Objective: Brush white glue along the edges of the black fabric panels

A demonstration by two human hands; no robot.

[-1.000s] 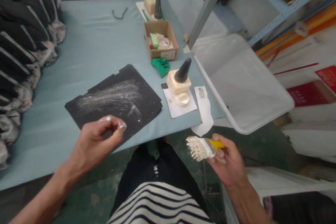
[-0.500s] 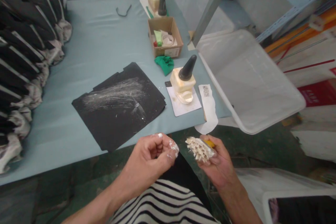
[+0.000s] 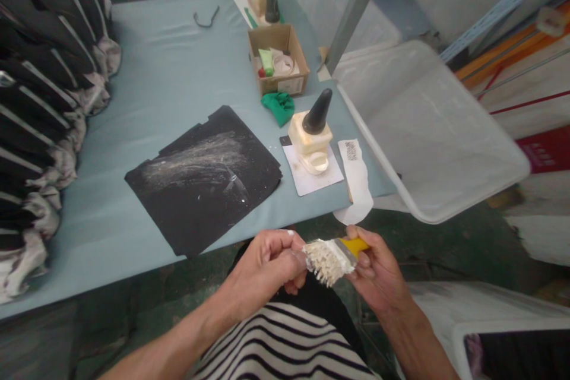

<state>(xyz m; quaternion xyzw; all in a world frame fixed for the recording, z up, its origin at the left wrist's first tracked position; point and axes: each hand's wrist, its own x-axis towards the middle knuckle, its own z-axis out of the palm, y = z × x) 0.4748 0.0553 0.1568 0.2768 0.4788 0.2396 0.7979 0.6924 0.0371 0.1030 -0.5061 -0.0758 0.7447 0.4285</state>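
Observation:
My right hand [image 3: 378, 273] is closed round the yellow handle of a brush [image 3: 332, 258], whose pale, clumped bristles point left. My left hand [image 3: 278, 261] has its fingers curled, with thumb and fingertips pinched at the left edge of the bristles; white residue marks the fingers. Both hands are just in front of the table edge. On the table [image 3: 164, 71] lies a black sheet [image 3: 200, 184] smeared with white streaks. A cream glue container [image 3: 312, 139] with a black cone nozzle [image 3: 318, 111] stands on a white card to its right.
A cardboard box [image 3: 294, 84] holding small items stands behind a green cloth [image 3: 279, 107]. White paper [image 3: 356, 172] lies at the right table edge, beside a translucent bin [image 3: 427, 130]. Black pieces with pale fabric ends [image 3: 62, 148] line the left side. A metal post [image 3: 356, 15] rises behind.
The brush has turned so its bristles point more to the left, and its yellow handle shows more. My left fingertips, apart from the bristles before, now meet them.

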